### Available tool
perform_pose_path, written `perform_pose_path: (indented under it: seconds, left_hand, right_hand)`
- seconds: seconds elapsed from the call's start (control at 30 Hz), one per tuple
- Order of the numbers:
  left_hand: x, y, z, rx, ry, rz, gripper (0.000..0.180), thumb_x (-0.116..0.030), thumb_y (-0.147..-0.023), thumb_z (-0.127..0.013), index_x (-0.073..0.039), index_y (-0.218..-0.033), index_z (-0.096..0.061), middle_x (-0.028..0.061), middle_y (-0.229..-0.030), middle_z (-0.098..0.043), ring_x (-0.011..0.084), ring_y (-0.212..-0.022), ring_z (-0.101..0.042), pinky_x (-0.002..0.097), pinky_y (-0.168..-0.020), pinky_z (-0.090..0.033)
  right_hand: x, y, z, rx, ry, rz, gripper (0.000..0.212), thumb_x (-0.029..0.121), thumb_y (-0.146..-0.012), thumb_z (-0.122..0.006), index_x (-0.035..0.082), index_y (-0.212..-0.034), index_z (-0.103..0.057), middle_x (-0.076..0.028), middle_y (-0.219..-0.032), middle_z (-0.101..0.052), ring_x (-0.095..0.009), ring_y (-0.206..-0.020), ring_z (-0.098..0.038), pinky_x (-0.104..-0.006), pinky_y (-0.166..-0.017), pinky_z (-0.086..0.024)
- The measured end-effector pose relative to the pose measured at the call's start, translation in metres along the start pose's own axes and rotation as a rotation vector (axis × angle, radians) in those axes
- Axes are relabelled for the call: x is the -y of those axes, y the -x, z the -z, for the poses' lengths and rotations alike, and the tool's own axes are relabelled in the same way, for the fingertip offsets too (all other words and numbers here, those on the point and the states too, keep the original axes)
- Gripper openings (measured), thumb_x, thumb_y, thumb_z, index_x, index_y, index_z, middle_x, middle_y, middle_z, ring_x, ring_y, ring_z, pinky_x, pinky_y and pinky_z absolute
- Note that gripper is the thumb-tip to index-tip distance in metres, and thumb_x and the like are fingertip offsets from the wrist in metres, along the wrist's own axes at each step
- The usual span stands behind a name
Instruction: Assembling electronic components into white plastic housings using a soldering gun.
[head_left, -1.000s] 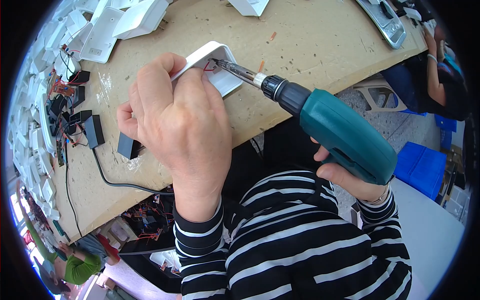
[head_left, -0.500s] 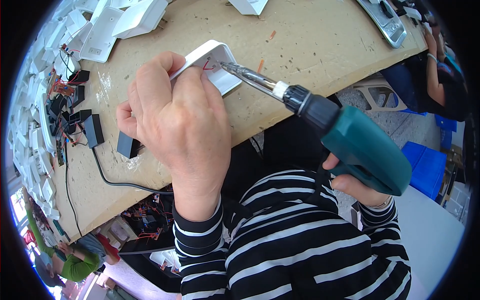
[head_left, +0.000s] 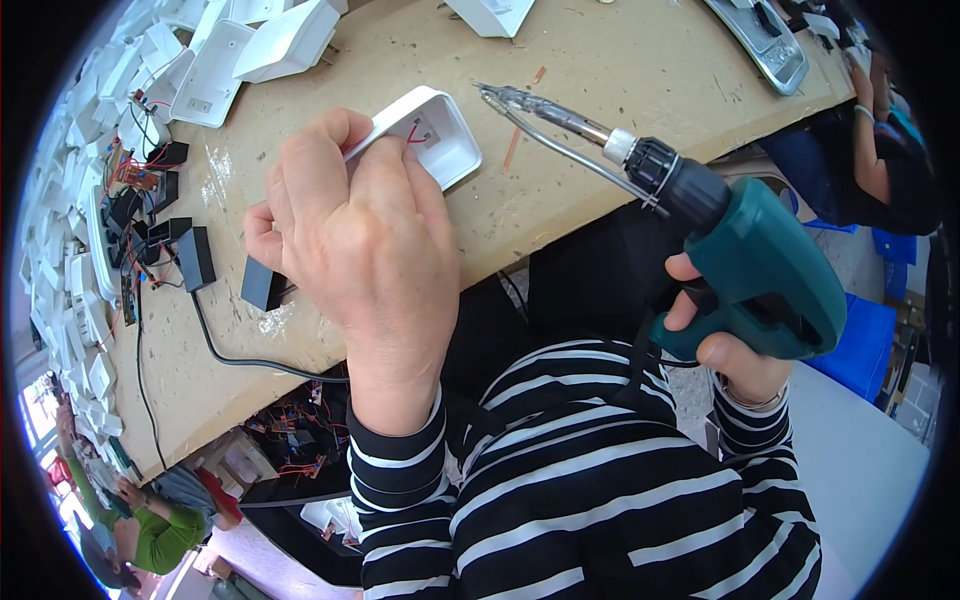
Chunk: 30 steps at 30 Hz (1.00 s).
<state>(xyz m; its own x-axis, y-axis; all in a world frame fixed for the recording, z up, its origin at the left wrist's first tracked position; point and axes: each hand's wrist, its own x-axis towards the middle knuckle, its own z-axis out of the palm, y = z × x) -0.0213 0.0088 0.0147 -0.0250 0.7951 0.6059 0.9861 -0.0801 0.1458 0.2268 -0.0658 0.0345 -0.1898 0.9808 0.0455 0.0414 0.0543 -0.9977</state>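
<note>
My left hand [head_left: 365, 225] is closed around the side of a small white plastic housing [head_left: 460, 150], tilted above the table, with its fingertips inside. A short red wire [head_left: 412, 134] and small metal contacts show at the bottom of the housing; what the fingertips press there is hidden. In my right hand [head_left: 735, 360] is a green pistol-shaped soldering gun [head_left: 770, 270], fingers wrapped round its handle. Its pointed tip and thin bent feed tube stand a little to the right of the housing, not touching it.
White housings [head_left: 285, 45] pile up along the left and far side of the table [head_left: 560, 190]. Black modules with wires [head_left: 140, 225] and a black cable [head_left: 250, 361] lie at left. A metal tray [head_left: 765, 45] is at far right. Other people sit at lower left and right.
The soldering gun's tip has come out of the white housing and moved to the right and away. My left hand keeps its hold on the housing, nearly still.
</note>
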Motion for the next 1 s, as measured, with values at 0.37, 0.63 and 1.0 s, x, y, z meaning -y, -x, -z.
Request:
perform_pose_path:
  seconds: [0.37,0.63,1.0]
  left_hand:
    - [0.026,0.008,0.028,0.122,0.121,-0.058,0.054,-0.01,-0.074,-0.072,-0.001,-0.123,-0.051,0.0217,-0.119,-0.053,0.0378,-0.102,-0.055,0.0449,-0.091,-0.042]
    - [0.038,0.006,0.016,0.238,0.344,0.017,0.037,0.0,-0.085,-0.062,0.001,-0.121,-0.054,0.0173,-0.106,-0.057,0.0264,-0.087,-0.062,0.0303,-0.074,-0.05]
    - [0.145,0.101,0.171,-0.147,1.471,0.85,0.046,-0.008,-0.083,-0.059,0.008,-0.124,-0.044,0.0146,-0.107,-0.047,0.022,-0.086,-0.052,0.0283,-0.063,-0.046]
  right_hand:
    - [0.006,-0.005,0.029,-0.158,-0.162,0.024,0.073,0.024,-0.078,-0.077,-0.008,-0.131,-0.041,-0.028,-0.115,-0.058,-0.02,-0.074,-0.066,-0.0272,-0.064,-0.057]
    - [0.019,0.001,0.059,-0.141,-0.15,0.123,0.075,0.027,-0.079,-0.078,-0.006,-0.134,-0.04,-0.027,-0.118,-0.057,-0.018,-0.073,-0.064,-0.0263,-0.062,-0.056]
    - [0.002,0.016,0.108,-0.028,-0.246,0.159,0.067,0.025,-0.085,-0.072,-0.009,-0.132,-0.039,-0.025,-0.126,-0.051,-0.016,-0.08,-0.058,-0.0225,-0.06,-0.053]
